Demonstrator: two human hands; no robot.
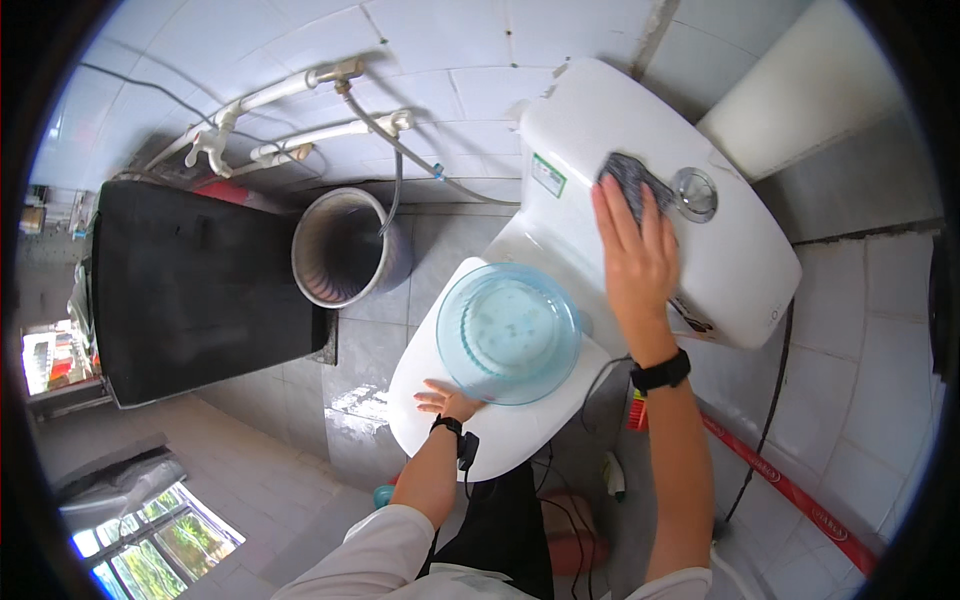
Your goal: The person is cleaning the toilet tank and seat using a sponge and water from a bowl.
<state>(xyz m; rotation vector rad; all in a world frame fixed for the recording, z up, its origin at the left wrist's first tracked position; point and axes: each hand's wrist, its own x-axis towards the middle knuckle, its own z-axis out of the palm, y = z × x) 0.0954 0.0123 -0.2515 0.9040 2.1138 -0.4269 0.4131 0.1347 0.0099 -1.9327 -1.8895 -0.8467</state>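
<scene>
A dark grey cloth (634, 186) lies bunched on top of the white toilet tank (740, 250), just left of the round silver flush button (694, 194). My right hand (640, 265) is pressed over it, its fingertips on the cloth. On the closed white toilet lid (520, 440) stands a clear blue plastic basin (462, 290) holding cloudy, slightly foamy water. My left hand (452, 402) rests on the lid by the basin's near left edge, fingers spread, with part of the palm against or under the rim. Both wrists wear black bands.
A grey ribbed bucket (388, 275) stands on the floor at left, with a hose hanging into it. Beside it is a large black box-like unit (200, 290). White pipes with a tap (212, 145) run along the tiled wall. At right a red pole (790, 490) leans low, near a spray bottle (613, 475).
</scene>
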